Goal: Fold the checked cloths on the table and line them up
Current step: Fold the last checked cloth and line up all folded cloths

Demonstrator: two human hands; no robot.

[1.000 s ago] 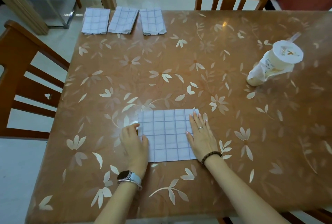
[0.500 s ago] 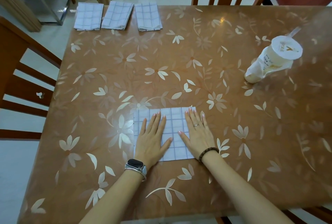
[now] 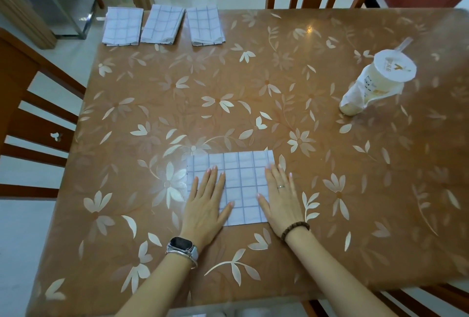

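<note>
On the brown flowered table, left hand and right hand pressed with straight fingers on a white checked cloth, holding nothing; 3 folded cloths lay far behind.

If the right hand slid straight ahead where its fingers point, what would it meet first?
Past the cloth corner under the right hand, only bare table; possibly the rightmost folded cloth at the far edge.

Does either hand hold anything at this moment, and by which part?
Nothing is gripped. The left hand and right hand lie flat on the cloth, pressing its left and right sides.
</note>
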